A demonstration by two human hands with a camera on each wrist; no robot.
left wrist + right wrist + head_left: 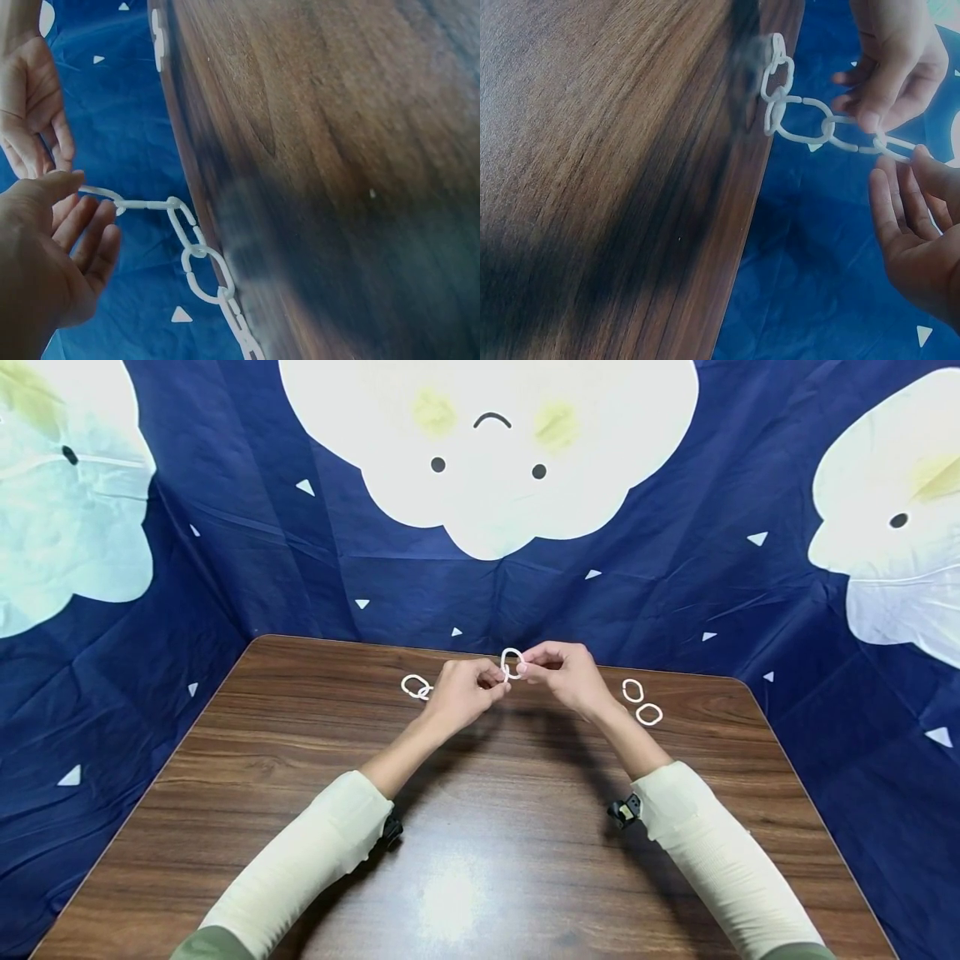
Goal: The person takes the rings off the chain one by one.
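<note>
White plastic oval links are joined into a chain point(146, 204), stretched between and below the hands in both wrist views. My left hand point(467, 692) pinches a link near one end between thumb and fingers. Opposite it, my right hand point(562, 675) pinches the end link point(503, 660), which stands upright above the table's far edge. Both hands' fingertips are close together, partly covering the joint between the two links. Left of the left hand, more of the chain lies on the table; that hand hides part of it in the head view.
Two loose white links, one point(642, 693) just behind the other point(649, 705), lie right of the right hand. The brown wooden table point(510, 827) ends just beyond the hands, against a dark blue cloth point(247, 527) with white clouds.
</note>
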